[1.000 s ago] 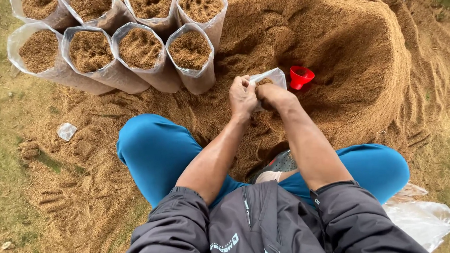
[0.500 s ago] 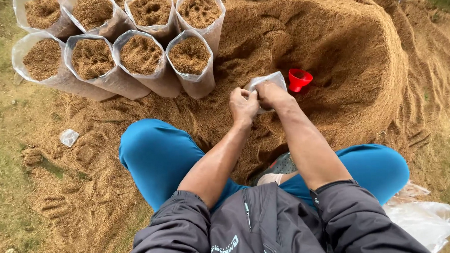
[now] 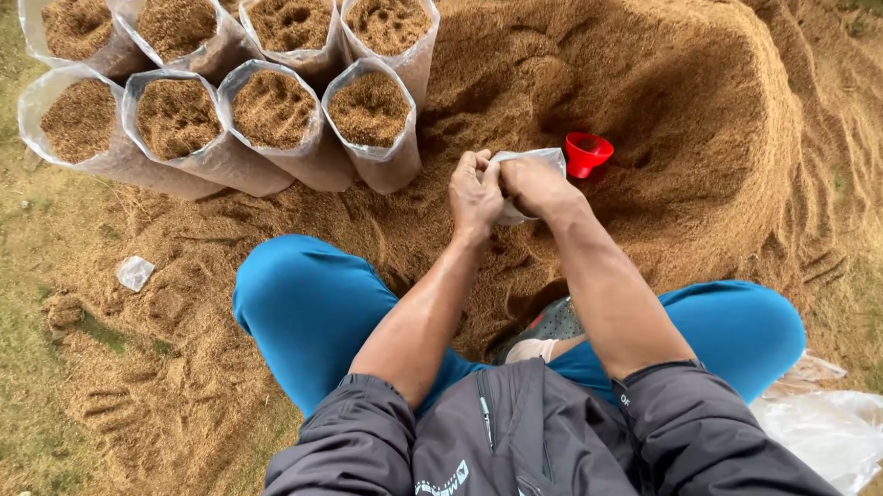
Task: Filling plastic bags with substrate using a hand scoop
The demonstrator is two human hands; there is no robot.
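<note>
- While both hands meet over the brown sawdust heap [image 3: 652, 104], the left hand [image 3: 474, 193] and right hand [image 3: 532, 186] each pinch a small clear plastic bag [image 3: 528, 160], seemingly empty.
- Just right sits a red plastic scoop [image 3: 587, 153].
- Far left stand filled clear bags [image 3: 370, 109].

Dark grey zip jacket with pushed-up sleeves, bright blue trousers, bare forearms and hands [image 3: 506, 189].
</note>
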